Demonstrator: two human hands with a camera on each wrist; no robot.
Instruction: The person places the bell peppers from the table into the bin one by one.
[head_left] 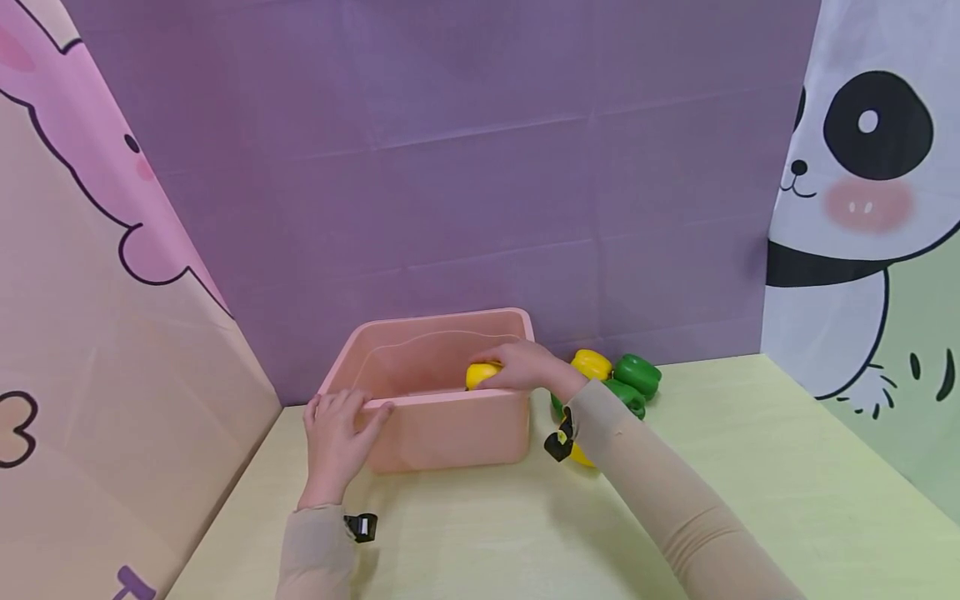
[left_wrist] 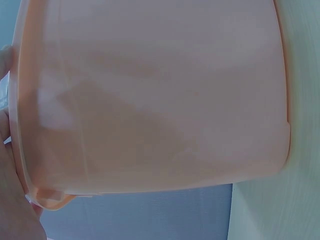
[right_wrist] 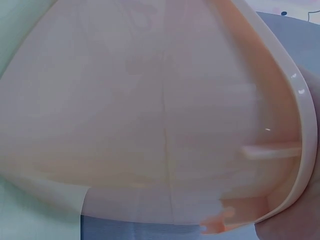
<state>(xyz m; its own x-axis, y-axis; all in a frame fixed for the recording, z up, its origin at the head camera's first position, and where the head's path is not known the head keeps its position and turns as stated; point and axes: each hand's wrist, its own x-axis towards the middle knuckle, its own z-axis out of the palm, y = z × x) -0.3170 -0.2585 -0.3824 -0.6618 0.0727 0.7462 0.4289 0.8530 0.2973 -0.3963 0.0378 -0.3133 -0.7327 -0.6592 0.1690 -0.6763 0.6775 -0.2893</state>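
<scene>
A bin point(head_left: 450, 429) stands on the desk point(head_left: 750, 467), toward its back left, close before the rear backdrop point(head_left: 480, 167). The left hand point(head_left: 337, 437) rests on the bin's near-left corner, fingers over the rim. The right hand point(head_left: 525, 367) reaches in over the bin's right side and holds a pepper point(head_left: 480, 375) inside it — above the near wall. Just right of the bin, behind the right forearm, lies a cluster of peppers point(head_left: 622, 379) on the desk, touching one another; one more pepper point(head_left: 579, 455) lies partly hidden under the wrist. Panels close off the desk at left and right.
</scene>
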